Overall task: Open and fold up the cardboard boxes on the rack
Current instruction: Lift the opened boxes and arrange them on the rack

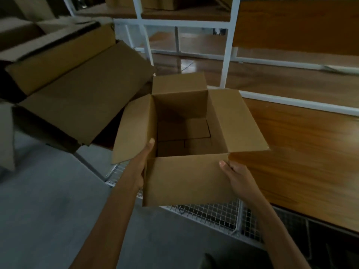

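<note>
Gripping an open cardboard box (186, 177) by its near corners, left hand (138, 171) and right hand (236, 175) clasped around edges, risking bottom flaps springing loose.

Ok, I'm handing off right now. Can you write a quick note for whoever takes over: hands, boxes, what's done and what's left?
Left hand: gripping the left near corner of the open brown cardboard box, thumb at its rim.
Right hand: holding the box's right near corner.
The box is upright over the white wire-mesh shelf, beside the wooden shelf board; whether it rests on the mesh is unclear.
Done: box is opened out, bottom flaps closed, all four top flaps open, nothing inside.
Left: any remaining folding, then the other brown cardboard boxes stacked to the left.
</note>
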